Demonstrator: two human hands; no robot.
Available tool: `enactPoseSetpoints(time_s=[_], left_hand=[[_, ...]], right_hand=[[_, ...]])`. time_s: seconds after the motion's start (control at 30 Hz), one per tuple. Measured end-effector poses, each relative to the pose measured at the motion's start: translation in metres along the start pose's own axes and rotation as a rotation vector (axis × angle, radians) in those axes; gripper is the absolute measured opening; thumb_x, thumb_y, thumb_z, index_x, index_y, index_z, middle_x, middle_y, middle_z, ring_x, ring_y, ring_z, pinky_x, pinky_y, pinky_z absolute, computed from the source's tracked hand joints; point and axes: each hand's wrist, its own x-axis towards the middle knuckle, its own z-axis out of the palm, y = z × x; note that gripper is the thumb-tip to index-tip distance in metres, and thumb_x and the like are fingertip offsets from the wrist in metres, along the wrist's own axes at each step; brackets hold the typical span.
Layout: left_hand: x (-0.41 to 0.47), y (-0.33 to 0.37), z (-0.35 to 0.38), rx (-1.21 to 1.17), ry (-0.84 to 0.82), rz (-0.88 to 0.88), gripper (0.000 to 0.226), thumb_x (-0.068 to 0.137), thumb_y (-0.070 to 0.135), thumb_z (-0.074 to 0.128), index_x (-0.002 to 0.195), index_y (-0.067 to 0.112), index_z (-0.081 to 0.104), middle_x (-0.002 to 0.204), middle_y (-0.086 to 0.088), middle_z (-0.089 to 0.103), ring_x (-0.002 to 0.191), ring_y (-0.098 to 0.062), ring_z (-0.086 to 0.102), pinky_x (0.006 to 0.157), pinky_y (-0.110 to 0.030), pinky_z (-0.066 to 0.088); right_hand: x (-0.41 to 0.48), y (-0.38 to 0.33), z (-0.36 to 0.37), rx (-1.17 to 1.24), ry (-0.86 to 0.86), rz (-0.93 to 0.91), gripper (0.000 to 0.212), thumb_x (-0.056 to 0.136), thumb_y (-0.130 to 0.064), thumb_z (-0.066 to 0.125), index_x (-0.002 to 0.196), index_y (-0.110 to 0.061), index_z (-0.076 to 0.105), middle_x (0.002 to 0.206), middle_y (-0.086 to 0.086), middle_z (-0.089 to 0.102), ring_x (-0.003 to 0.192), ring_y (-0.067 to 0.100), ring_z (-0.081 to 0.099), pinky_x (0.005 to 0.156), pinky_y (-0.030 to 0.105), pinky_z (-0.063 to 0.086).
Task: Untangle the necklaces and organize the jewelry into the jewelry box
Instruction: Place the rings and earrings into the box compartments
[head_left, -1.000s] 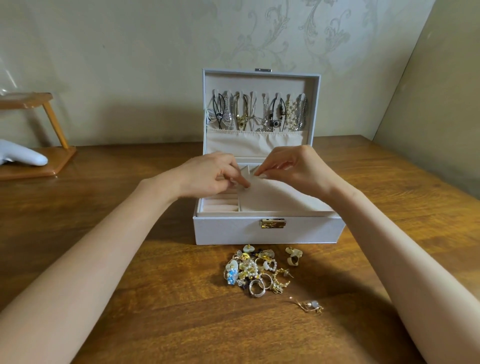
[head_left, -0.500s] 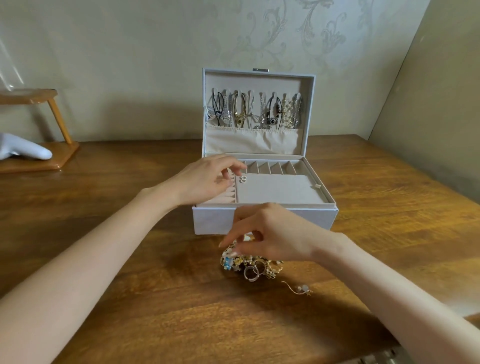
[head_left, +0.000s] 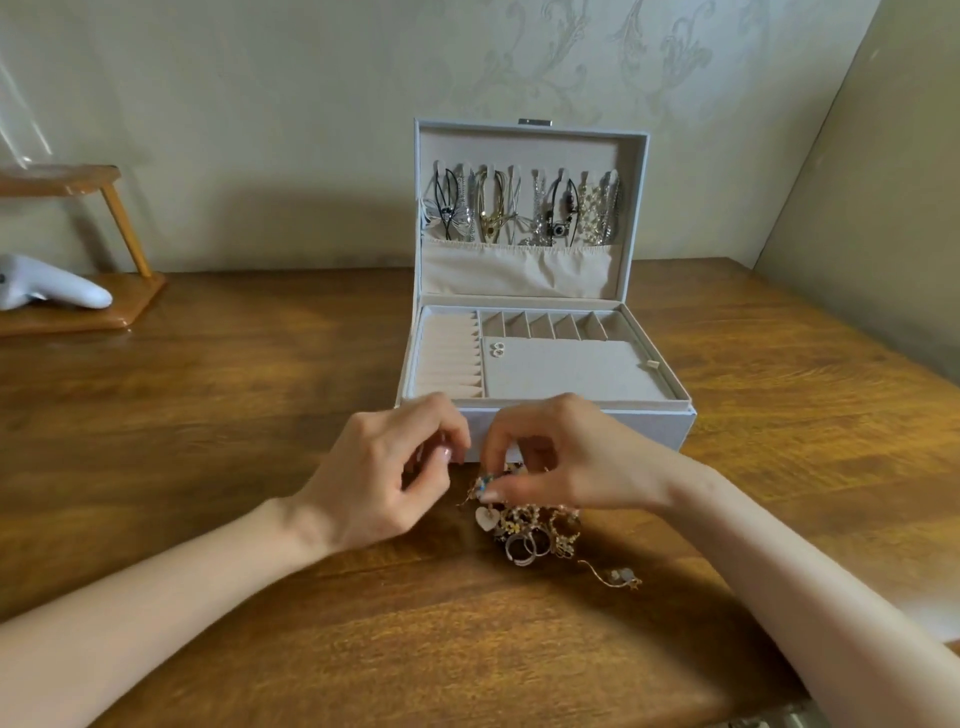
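the pale grey jewelry box stands open on the wooden worktop, lid upright, at 12 o'clock from the jewelry pile. necklaces of black cord, gold chain, crystals and pearls hang in a row inside the lid. its beige tray has ring rolls at 9 o'clock, small cells at 12 o'clock and a flat pad bearing a pair of studs. the pile mixes gold hoops, silver rings, pearls and a white heart. a loose gold earring lies at 4 o'clock from it. the right hand pinches a small blue and gold piece at the pile's 11 o'clock edge. the left hand hovers just beside, at 9 o'clock, fingers curled toward the thumb; whether it grips anything i cannot tell.
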Motion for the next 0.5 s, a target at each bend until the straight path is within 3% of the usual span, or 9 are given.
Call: enactPoseSetpoints(time_s=[0.1, 0.17, 0.23, 0.37, 0.5], left_hand=[[-0.004, 0.0, 0.005, -0.046, -0.022, -0.013, 0.014, 0.084, 0.016, 0.053, 0.098, 0.02, 0.051, 0.078, 0.004, 0.057, 0.059, -0.01, 0.053, 0.052, -0.023, 0.044], [-0.004, 0.001, 0.005, -0.103, -0.044, -0.031, 0.026, 0.083, 0.021, 0.058, 0.107, 0.021, 0.048, 0.086, 0.009, 0.056, 0.06, -0.008, 0.052, 0.054, -0.017, 0.042], [-0.004, 0.001, 0.006, -0.101, -0.04, -0.031, 0.037, 0.083, 0.029, 0.064, 0.114, 0.023, 0.045, 0.093, 0.015, 0.053, 0.065, -0.006, 0.055, 0.057, -0.019, 0.047], [-0.002, 0.0, 0.009, -0.033, -0.004, 0.026, 0.03, 0.087, 0.037, 0.06, 0.109, 0.019, 0.05, 0.095, 0.012, 0.054, 0.073, -0.006, 0.057, 0.063, -0.026, 0.051], [-0.002, -0.001, 0.009, -0.008, 0.028, 0.051, 0.024, 0.089, 0.034, 0.059, 0.105, 0.017, 0.052, 0.092, 0.011, 0.053, 0.072, -0.003, 0.054, 0.064, -0.018, 0.049]], right_hand=[[-0.001, 0.003, -0.003, 0.297, 0.086, 0.097, 0.016, 0.078, -0.021, 0.075, 0.081, -0.009, 0.064, 0.053, -0.008, 0.058, 0.042, 0.008, 0.049, 0.042, 0.021, 0.035], [-0.001, 0.004, -0.001, 0.437, 0.133, 0.134, 0.022, 0.074, -0.024, 0.074, 0.081, -0.007, 0.062, 0.051, -0.005, 0.058, 0.039, 0.013, 0.05, 0.038, 0.024, 0.032], [0.0, 0.003, 0.002, 0.529, 0.153, 0.138, 0.026, 0.071, -0.025, 0.073, 0.082, -0.005, 0.06, 0.055, 0.0, 0.06, 0.036, 0.015, 0.05, 0.035, 0.022, 0.03], [0.002, 0.002, 0.009, 0.613, 0.168, 0.134, 0.026, 0.073, -0.02, 0.071, 0.085, -0.006, 0.054, 0.058, 0.004, 0.063, 0.035, 0.014, 0.051, 0.032, 0.017, 0.032], [-0.001, -0.002, 0.007, 0.594, 0.16, 0.166, 0.03, 0.074, -0.019, 0.071, 0.091, -0.003, 0.052, 0.063, 0.001, 0.068, 0.038, 0.016, 0.053, 0.034, 0.02, 0.036]])
